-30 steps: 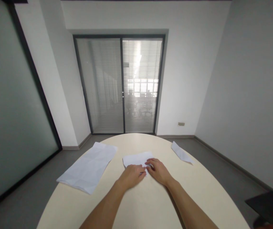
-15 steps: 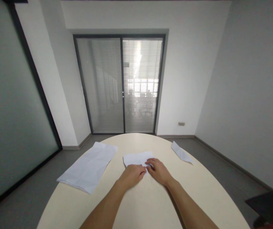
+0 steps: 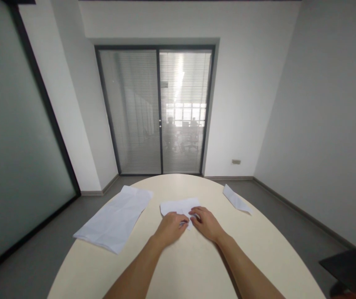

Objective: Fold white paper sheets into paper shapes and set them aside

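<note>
A white sheet of paper (image 3: 178, 205) lies on the table in front of me, its near part covered by my hands. My left hand (image 3: 172, 227) is closed on the paper's near edge, fingers and thumb pinching it, and a bit of white shows between them. Close beside it, my right hand (image 3: 205, 221) grips the right side of the same sheet with bent fingers. The two hands almost meet at the fingertips. How the paper is folded beneath them is hidden.
A stack of larger white sheets (image 3: 115, 218) lies at the left of the round cream table (image 3: 193, 270). Near the right edge rests a narrow folded paper (image 3: 236, 200). A dark chair (image 3: 352, 268) stands on the floor at the lower right.
My left hand has shifted slightly left and up, its fingertips drawing a little apart from the right hand. More white paper shows between them. The right hand stays nearly still.
</note>
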`<state>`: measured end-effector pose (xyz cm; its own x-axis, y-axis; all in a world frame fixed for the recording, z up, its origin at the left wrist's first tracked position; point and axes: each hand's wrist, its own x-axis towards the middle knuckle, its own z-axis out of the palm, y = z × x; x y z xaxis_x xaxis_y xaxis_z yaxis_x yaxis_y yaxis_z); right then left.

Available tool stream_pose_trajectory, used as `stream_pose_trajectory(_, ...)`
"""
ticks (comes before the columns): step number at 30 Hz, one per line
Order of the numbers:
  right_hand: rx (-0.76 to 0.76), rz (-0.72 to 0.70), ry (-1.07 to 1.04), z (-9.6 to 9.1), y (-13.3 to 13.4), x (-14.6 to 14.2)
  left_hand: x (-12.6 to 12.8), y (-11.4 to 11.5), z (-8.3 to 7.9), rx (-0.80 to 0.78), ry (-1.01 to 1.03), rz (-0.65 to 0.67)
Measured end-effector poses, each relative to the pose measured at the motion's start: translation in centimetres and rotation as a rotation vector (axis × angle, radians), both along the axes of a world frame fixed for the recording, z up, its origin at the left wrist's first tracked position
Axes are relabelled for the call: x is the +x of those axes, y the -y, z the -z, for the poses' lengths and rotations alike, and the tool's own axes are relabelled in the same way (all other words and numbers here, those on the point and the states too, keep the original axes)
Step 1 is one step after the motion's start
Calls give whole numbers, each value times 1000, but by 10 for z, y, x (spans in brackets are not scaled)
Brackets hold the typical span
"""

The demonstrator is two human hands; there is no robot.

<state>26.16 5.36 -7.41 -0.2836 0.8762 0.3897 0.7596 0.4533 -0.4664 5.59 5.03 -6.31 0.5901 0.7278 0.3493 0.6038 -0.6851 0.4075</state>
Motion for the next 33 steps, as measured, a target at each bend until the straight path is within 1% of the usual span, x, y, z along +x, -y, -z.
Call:
stream_pose_trajectory(6, 9, 9, 2, 1, 0, 0, 1, 1, 1, -1, 34, -6)
stream_pose_trajectory(11, 9, 2, 3, 1, 0, -1, 1, 3, 0, 66, 32, -24)
stream_pose_trajectory(20, 5, -14, 13, 1, -1, 1, 0, 1, 0, 141, 27, -59)
stream_pose_trajectory(26, 6, -23, 8, -2, 1, 0, 0, 1, -2, 183, 58, -46)
stream_pose_trajectory(33, 5, -38, 11, -1, 1, 0, 0, -3, 5, 215, 63, -43)
